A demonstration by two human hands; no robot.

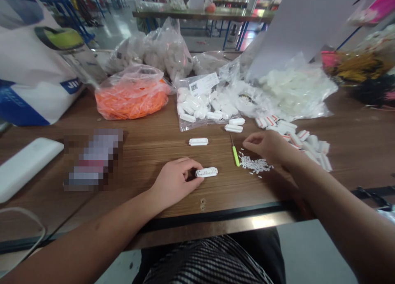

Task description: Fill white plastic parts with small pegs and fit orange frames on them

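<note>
My left hand [177, 181] pinches one end of a white plastic housing with a row of small holes [207, 172], which rests low over the wooden table. Thumb and fingertips of my right hand [263, 144] come together above a pile of tiny white plastic pieces [255, 165]; whatever is between them is too small to see. Just left of that hand lies a thin tool with a yellow-green handle [236, 156]. A similar white part [198, 142] sits beyond my left hand, and two more white parts [233, 128] lie farther back.
White parts, some with orange strips [296, 140], are heaped to the right. Along the back stand a bag of orange pieces [131, 97], a clear bag of white parts [200, 101] and other plastic bags. A blurred-out device [95, 158] and a white power bank-like block [29, 165] lie left.
</note>
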